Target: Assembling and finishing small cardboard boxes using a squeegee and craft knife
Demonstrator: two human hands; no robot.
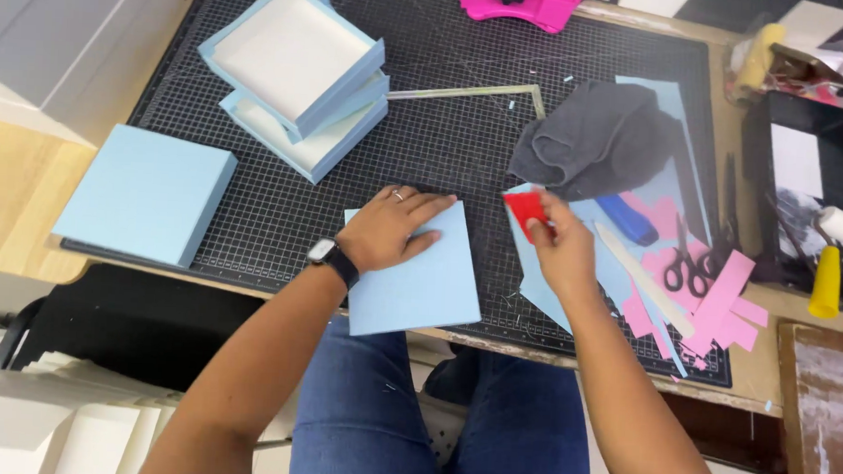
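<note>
Head view, seated at a black gridded cutting mat (426,133).

Left hand (391,229) is lying flat, palm down and fingers spread, on the upper left part of a light blue rectangular covered board (429,285). It is pressing, not gripping: nothing is enclosed in it. The board is sitting at the near edge of the mat, slightly rotated, its long axis running roughly away from the body and its near corner overhanging the mat towards the lap.

Right hand (561,248) is pinching a small red flat plastic scraper (525,209) between thumb and fingertips, closed firmly on it. The scraper is projecting to the left of the hand.

Key relation: the scraper's free edge is pointing towards the board's upper right corner, just beside it but apart, not touching. The board is lying left of the right hand's grip; the left hand is the nearer one, already on it.

Around the right hand: light blue paper offcuts (542,290) beneath it, a grey folded cloth (596,140) beyond, black-handled scissors (690,263) and pink paper strips (722,307) to the right. Stacked light blue open trays (301,75) are sitting at far left.
</note>
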